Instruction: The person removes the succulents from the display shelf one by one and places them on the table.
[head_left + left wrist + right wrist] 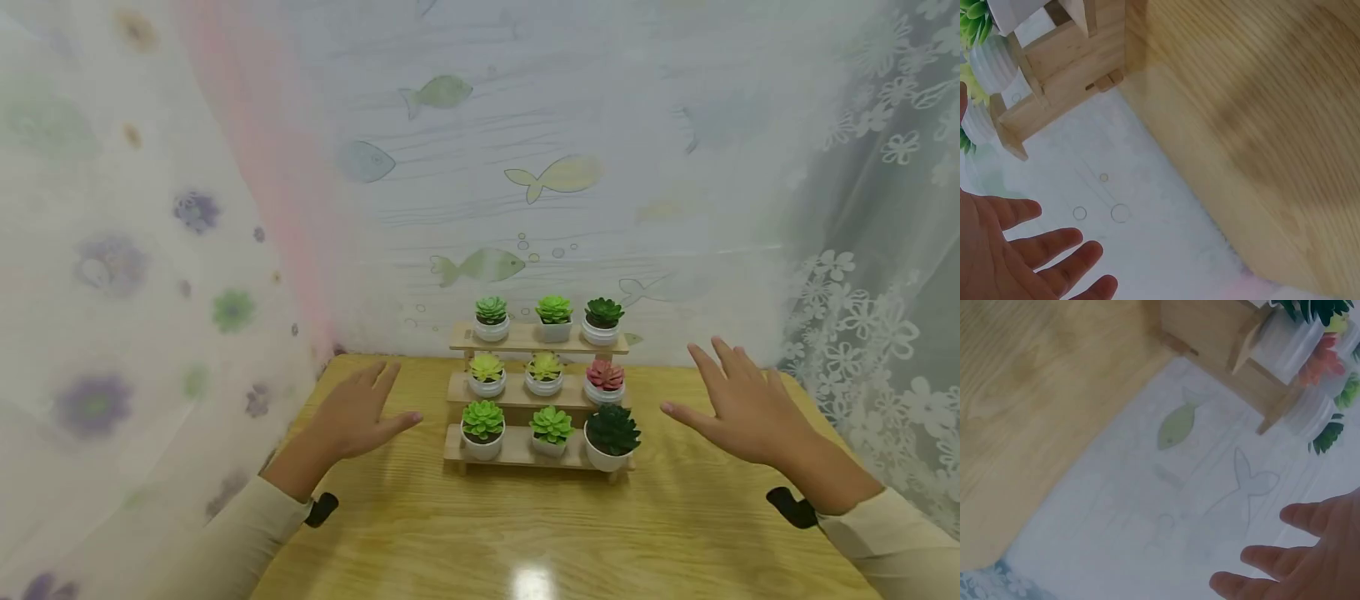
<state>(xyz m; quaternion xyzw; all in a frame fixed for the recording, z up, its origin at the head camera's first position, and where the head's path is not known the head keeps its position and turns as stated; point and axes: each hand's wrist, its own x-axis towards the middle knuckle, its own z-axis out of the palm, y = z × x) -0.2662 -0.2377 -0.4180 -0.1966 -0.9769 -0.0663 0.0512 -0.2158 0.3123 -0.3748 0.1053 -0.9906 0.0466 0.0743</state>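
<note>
A three-step wooden stand (517, 457) holds several small potted succulents in white pots. Among them are a pink succulent (604, 375) on the middle step at the right and a large dark green one (611, 428) below it. Left of the stand, my left hand (356, 414) hovers over the table with fingers spread, holding nothing. On the other side my right hand (750, 410) is likewise spread and apart from the pots. Both wrist views show extended fingers, with the stand's side (1072, 69) beyond the left hand and its other side (1210, 340) beyond the right.
The stand rests on a wood-grain table (480, 533) near its back edge. Behind hangs a pale curtain (465, 183) printed with fish. A flowered curtain (150, 275) borders the left, and a white lace one (877, 300) the right.
</note>
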